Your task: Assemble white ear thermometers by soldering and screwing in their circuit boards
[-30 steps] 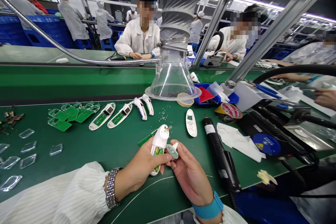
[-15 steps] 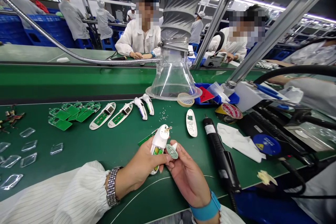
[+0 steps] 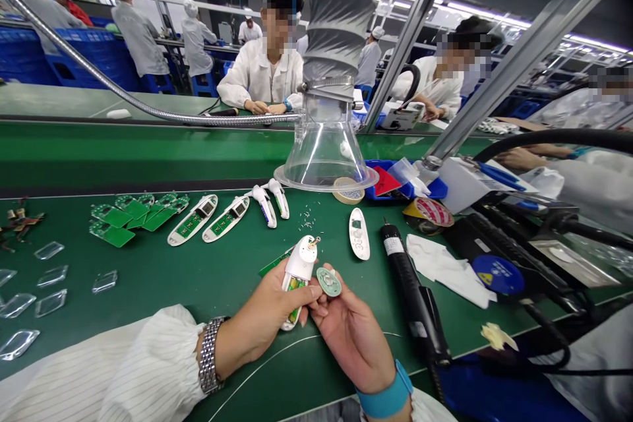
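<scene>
My left hand [image 3: 270,297] is closed around a white handheld device housing [image 3: 301,257], which stands tilted with a metal shaft at its top and a green board visible in its open lower part. Close beside it, my right hand [image 3: 346,323] pinches a pale green round cap [image 3: 329,282], its hollow side turned up toward me. The cap and the housing are apart at their upper edges. Behind my left hand a green circuit board [image 3: 275,262] lies partly hidden. Small screws [image 3: 306,216] are scattered just beyond the housing.
A white shell half [image 3: 359,233] and a black electric screwdriver [image 3: 413,290] lie to the right. Leftward are shells with boards [image 3: 226,218], green circuit boards [image 3: 111,224] and clear plastic pieces [image 3: 51,303]. A clear extraction hood [image 3: 326,158] hangs above the far edge. Co-workers sit opposite.
My right hand has turned the green cap, so its hollow face shows more fully toward me. The housing stays in my left hand, nearly unmoved.
</scene>
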Tool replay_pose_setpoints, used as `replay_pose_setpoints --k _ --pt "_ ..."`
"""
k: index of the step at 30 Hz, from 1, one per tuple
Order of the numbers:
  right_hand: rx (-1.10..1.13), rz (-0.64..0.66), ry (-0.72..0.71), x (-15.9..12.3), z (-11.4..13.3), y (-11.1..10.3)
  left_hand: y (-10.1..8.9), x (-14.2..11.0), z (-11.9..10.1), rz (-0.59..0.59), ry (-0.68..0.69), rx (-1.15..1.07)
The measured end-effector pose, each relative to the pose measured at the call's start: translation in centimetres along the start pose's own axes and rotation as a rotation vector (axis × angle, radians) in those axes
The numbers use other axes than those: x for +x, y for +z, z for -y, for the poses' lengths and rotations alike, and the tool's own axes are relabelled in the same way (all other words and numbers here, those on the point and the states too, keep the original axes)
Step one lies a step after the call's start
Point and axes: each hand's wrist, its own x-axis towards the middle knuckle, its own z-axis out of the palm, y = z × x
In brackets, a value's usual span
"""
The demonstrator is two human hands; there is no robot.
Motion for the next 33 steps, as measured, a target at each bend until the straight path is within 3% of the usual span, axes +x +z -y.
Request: replay_pose_setpoints --k 13,19,33 --pt "0.122 -0.098 -0.014 0.1 0.9 0.2 0.0 -0.3 0.0 0.021 -0.029 0.080" --pt "0.107 -0.170 -0.029 -0.1 0.6 0.3 -0.3 -0.1 0.1 -0.010 0.035 0.100" --pt "0.137 -0.217 0.095 -0.7 0.4 1.3 -0.3 -0.1 0.0 -0.064 0.048 0.050"
